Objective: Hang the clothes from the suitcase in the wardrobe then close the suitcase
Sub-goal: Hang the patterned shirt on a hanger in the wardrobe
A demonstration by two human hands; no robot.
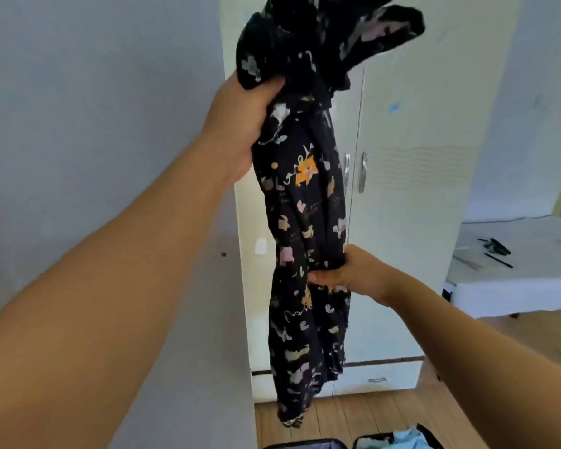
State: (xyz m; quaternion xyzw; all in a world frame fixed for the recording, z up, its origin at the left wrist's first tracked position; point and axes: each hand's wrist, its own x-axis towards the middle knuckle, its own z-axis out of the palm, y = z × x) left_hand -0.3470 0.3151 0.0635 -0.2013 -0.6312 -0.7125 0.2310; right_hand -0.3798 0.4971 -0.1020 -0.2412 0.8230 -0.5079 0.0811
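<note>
A black garment with small orange, pink and white prints hangs bunched in the air in front of the white wardrobe. My left hand grips its upper part, held high. Lower down, my right hand grips the middle of the cloth. The wardrobe's two doors are shut, with metal handles at the centre. At the bottom edge lies the open dark suitcase, with light blue clothing in its right half.
A grey wall stands close on the left. A white bed or low table with dark small items sits at the right. Wooden floor shows between the wardrobe and the suitcase.
</note>
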